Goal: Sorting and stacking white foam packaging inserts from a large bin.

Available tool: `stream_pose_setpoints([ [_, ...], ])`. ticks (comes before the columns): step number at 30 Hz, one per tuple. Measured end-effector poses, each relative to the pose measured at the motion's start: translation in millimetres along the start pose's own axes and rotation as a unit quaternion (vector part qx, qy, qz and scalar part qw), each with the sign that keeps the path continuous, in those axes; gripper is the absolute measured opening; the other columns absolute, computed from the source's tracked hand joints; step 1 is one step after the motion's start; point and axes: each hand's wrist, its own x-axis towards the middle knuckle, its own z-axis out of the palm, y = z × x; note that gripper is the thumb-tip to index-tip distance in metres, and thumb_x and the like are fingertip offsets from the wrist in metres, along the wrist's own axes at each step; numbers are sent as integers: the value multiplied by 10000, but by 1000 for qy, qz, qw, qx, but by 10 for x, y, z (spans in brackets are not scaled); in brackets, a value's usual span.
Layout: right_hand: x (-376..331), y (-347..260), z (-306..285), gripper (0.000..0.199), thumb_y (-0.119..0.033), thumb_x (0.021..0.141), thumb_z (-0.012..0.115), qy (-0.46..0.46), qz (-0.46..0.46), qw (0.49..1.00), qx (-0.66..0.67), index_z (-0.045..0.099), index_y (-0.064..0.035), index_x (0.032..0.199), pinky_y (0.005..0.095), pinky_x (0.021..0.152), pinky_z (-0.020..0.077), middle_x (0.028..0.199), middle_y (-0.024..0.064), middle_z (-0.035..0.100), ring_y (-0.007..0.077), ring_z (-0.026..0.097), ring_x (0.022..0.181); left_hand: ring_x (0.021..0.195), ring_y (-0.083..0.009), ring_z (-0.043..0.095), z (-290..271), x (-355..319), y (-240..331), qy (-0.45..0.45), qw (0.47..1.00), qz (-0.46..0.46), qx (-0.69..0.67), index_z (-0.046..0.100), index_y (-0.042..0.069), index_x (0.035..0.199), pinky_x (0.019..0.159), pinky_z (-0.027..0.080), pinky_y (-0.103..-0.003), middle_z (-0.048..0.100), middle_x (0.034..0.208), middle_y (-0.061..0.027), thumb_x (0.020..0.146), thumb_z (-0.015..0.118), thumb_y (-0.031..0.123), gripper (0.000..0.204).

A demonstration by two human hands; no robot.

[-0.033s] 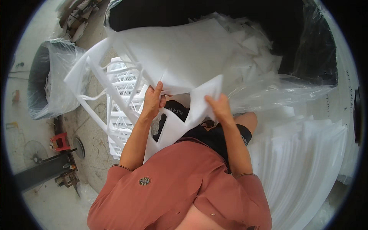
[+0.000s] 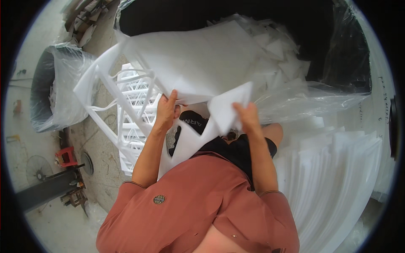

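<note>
A large white foam sheet (image 2: 190, 59) with cut-outs along its left side and lower strip spans the space in front of me. My left hand (image 2: 168, 110) is closed on the sheet's frame near its middle, thumb pointing up. Between the fingers of my right hand (image 2: 247, 118) is the edge of a pointed white foam piece (image 2: 230, 105). That piece tilts up to the right, above my lap. Whether its lower end is still joined to the sheet's strip (image 2: 190, 141) I cannot tell. The fingertips behind the foam are hidden.
Behind the sheet, a large dark bin (image 2: 168, 14) with a clear plastic liner (image 2: 312, 99) holds many white foam pieces (image 2: 276, 48). Cut foam frames (image 2: 135, 105) are stacked at the left. Upright foam sheets (image 2: 333, 168) stand at the right. A lined bin (image 2: 42, 90) is far left.
My right hand has moved slightly right with the pointed foam piece, which has turned and swung the same way. My left hand stays nearly in place; the sheet's left corner has shifted a little.
</note>
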Motion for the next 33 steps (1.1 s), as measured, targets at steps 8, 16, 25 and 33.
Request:
stream_pose_setpoints([
  [8,152,-444,-82,466,-175,826,728,91,-161,982,40,519,53,1175,339,837,499,1107,143,591,212,603,964,869,-165,616,-259,71,-98,58,995,71,-51,563,7,1184,696,462,-271,626,1057,-91,947,556,216,316],
  [16,56,-389,920,873,-295,658,860,59,-373,900,-218,391,2,1332,401,935,465,1377,229,377,354,508,1177,606,-129,561,63,-183,276,-171,980,33,-100,496,-45,1252,547,456,-225,597,1223,-204,896,575,233,458],
  [25,914,-560,-292,253,-214,839,722,105,-32,928,355,616,0,922,250,380,334,815,41,632,106,564,548,527,-120,579,-203,-259,172,-13,996,87,22,279,85,1313,438,417,-193,615,1021,-146,958,531,186,448],
  [33,71,-1103,665,1103,-497,710,783,-78,-318,920,-215,187,84,1433,425,1152,150,1492,284,200,392,154,1409,456,-91,450,-153,-236,263,-115,992,45,-27,289,85,1422,420,353,-198,627,882,-142,899,519,78,571],
])
